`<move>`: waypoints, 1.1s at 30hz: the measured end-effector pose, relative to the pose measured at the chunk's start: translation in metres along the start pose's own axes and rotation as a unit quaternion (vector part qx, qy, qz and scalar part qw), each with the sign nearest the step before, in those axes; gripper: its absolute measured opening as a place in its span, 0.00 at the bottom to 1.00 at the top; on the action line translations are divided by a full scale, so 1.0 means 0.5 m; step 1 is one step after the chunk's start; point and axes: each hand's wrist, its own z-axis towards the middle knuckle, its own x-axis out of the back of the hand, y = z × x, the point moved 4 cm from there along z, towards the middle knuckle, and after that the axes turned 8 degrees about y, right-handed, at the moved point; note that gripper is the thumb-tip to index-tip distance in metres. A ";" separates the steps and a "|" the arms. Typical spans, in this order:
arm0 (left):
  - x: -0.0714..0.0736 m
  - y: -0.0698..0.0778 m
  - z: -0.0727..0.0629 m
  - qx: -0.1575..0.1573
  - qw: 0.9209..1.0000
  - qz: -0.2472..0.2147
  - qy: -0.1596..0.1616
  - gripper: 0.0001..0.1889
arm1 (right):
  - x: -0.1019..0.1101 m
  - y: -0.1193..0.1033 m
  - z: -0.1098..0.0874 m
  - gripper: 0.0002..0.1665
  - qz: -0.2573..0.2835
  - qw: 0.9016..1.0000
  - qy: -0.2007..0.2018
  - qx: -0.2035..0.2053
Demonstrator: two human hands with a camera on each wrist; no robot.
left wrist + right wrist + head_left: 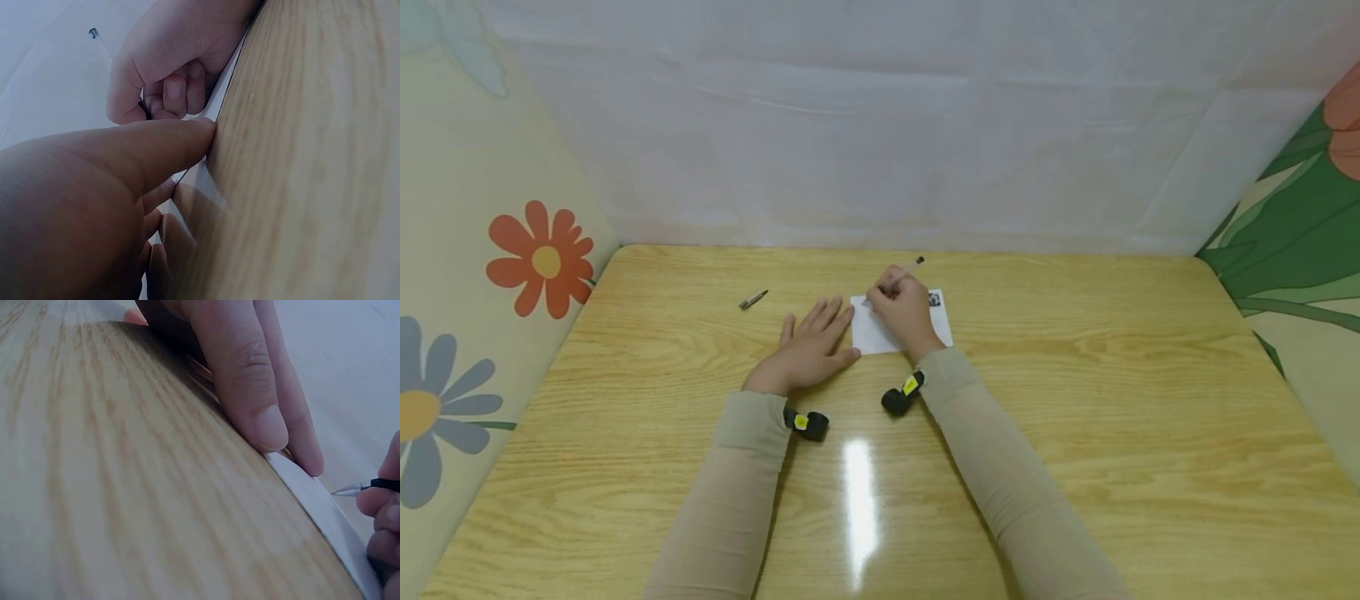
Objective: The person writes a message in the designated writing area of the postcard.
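Note:
A white card (880,336) with a black printed square near its upper right corner lies on the table. My right hand (904,310) pinches a pen (913,266) with a pale barrel and a dark end, tilted over the card. In the right wrist view, the pen's metal tip (347,489) points at the card. My left hand (808,350) lies palm down with fingers spread at the card's left edge. Its thumb and a fingertip touch that edge in the right wrist view. The left wrist view shows the left thumb (175,147) close before the right hand.
A small dark and clear piece, perhaps a pen cap (753,300), lies left of the card. The wood-grain table (1112,400) ends at a white sheet (880,150) behind. Flower-painted panels (445,250) flank it. Each wrist wears a black camera (808,425).

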 end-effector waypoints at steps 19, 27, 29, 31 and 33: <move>-0.001 0.000 0.000 -0.002 1.000 0.003 0.000 0.40 | -0.001 -0.004 -0.002 0.08 0.005 1.000 -0.012 0.001; -0.004 -0.002 0.001 -0.003 1.000 -0.003 0.002 0.39 | 0.000 0.001 0.001 0.09 0.000 1.000 0.006 0.018; -0.005 -0.004 0.002 -0.002 1.000 -0.004 0.001 0.40 | 0.001 0.001 0.002 0.09 0.000 1.000 0.008 0.022; -0.005 -0.005 0.002 -0.004 1.000 -0.007 0.002 0.40 | 0.001 0.000 0.002 0.09 0.000 1.000 0.010 0.025; -0.006 -0.006 0.002 -0.005 1.000 -0.008 0.004 0.40 | 0.002 0.001 0.001 0.09 0.000 1.000 0.011 0.026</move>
